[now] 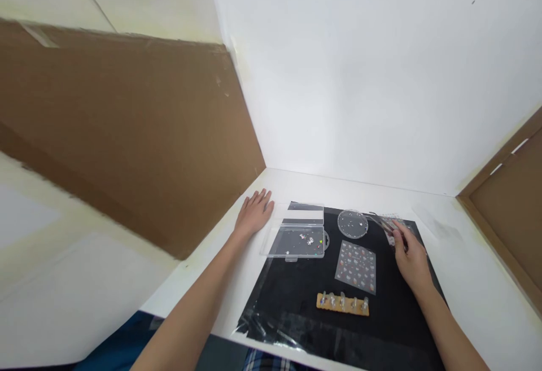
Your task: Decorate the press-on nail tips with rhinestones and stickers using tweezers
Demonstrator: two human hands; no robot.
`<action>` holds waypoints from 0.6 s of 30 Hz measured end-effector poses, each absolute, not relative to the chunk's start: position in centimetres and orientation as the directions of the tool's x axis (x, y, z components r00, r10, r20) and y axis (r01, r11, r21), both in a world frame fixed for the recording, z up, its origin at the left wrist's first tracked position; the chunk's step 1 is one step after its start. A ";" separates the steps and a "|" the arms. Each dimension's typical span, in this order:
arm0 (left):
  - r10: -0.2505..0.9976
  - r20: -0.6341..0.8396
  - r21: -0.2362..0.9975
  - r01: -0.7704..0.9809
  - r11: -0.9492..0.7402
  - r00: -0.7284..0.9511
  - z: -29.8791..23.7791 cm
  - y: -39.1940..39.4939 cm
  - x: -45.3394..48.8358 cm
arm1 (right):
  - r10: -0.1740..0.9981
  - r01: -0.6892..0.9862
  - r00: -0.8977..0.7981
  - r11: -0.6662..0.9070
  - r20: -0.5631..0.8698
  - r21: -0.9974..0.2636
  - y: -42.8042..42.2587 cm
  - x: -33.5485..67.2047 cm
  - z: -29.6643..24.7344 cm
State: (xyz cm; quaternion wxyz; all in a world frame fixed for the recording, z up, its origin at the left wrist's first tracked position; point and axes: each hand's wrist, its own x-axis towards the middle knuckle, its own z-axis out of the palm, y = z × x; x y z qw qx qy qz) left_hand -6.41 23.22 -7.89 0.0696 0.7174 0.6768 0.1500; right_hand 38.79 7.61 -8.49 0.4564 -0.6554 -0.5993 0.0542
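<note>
My left hand (254, 213) lies flat and open on the white surface, just left of an open clear plastic box (294, 241) holding silver glitter flakes. My right hand (410, 258) is at the far right of a black mat (292, 297), its fingers pinching a clear patterned packet (392, 230). Beside that packet is a round clear case of glitter (352, 224). Nearer me on the mat lie a sheet of small patterned nail stickers (355, 266) and a wooden strip (342, 304) with several small clear tips standing on it.
A brown cardboard panel (127, 134) leans in from the left, and another (508, 207) stands at the right. White walls rise behind the white surface (339, 184). Below its front edge show blue cloth (118, 343) and a plaid cloth (266, 361).
</note>
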 end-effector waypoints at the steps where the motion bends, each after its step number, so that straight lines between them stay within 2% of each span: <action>1: 0.992 0.123 0.306 0.949 -0.079 0.043 -7.9 22.8 -6.4 | 0.842 0.727 0.289 0.117 0.456 -0.676 7.6 38.8 -8.4; 10: 0.990 0.136 0.410 0.907 -0.100 0.047 -8.0 22.3 -6.7 | 0.871 0.662 0.415 -0.090 0.264 -0.744 7.1 40.6 -7.8; 18: 0.974 0.208 0.576 0.794 -0.193 0.086 -8.7 22.3 -7.3 | 0.873 0.636 0.446 -0.155 0.195 -0.756 7.0 40.6 -7.9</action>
